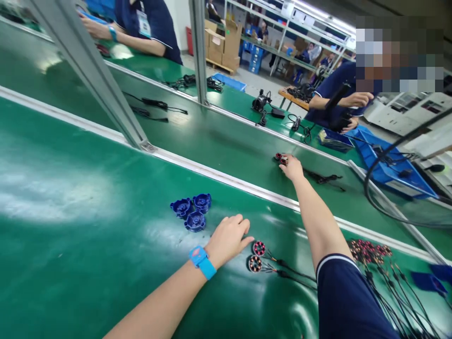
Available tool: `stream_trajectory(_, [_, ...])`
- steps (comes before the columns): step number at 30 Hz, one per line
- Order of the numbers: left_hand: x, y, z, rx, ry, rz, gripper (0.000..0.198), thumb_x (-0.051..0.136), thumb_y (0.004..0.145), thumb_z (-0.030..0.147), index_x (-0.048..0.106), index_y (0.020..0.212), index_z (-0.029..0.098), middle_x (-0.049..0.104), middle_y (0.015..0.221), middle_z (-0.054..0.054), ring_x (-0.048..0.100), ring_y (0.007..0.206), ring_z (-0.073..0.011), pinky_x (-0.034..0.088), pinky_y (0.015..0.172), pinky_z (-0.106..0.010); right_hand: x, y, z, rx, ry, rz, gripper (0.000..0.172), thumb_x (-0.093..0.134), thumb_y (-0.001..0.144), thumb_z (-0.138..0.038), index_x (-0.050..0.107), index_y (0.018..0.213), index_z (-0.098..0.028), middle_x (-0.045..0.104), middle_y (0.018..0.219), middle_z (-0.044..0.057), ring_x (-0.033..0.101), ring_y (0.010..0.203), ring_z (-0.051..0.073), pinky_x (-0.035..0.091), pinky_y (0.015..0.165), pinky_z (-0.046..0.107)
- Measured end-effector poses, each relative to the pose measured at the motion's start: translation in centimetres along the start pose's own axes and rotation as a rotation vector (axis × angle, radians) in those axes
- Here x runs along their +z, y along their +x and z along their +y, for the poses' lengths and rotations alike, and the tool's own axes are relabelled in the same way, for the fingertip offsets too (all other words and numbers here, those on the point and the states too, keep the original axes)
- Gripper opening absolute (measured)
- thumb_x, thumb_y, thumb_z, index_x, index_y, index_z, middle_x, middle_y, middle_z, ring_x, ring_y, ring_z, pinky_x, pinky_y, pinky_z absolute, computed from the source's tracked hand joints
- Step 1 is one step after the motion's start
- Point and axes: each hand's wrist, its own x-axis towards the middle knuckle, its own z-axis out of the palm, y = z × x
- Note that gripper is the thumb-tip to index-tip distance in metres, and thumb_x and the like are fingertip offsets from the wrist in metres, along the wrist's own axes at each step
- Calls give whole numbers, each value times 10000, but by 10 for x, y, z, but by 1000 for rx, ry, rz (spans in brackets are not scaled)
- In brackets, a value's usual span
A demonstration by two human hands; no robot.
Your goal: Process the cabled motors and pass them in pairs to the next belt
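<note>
My right hand (292, 167) reaches across onto the middle strip. Its fingers close on a small cluster of wound motor stators (278, 156), with a black cable (323, 178) trailing to the right. My left hand (229, 239), wearing a blue wristband, hovers over the near green surface with bent fingers and thumb apart, holding nothing. Just right of its thumb lie two ring-shaped stators, one with pinkish-red windings (259, 248) and one with copper windings (254, 264), their black leads running right. Three dark blue plastic housings (195, 220) sit grouped beyond my left hand.
More stators (369, 251) with leads are heaped at right, beside dark blue pieces (428, 282). A metal post (88, 70) rises at left. Black cables (155, 103) lie on the middle strip. Two co-workers stand opposite, one behind a blue bin (395, 165).
</note>
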Motion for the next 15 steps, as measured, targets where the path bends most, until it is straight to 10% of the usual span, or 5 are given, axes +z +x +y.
stream_trajectory(9, [10, 2, -3, 18, 1, 74, 258, 718, 884, 388, 550, 884, 192, 588, 927, -35, 601, 861, -222, 427, 768, -369, 5, 35, -19, 221, -203, -89, 365, 651, 834, -235, 718, 1185, -164, 684, 1133, 228, 666, 1069, 368, 534, 899, 502])
stream_trajectory(15, [8, 1, -2, 15, -5, 71, 251, 705, 896, 394, 565, 912, 187, 595, 930, -38, 614, 875, -220, 445, 786, -368, -19, 2, -20, 164, -134, -134, 306, 656, 858, -334, 770, 1093, -176, 730, 1072, 165, 676, 1063, 331, 536, 925, 445])
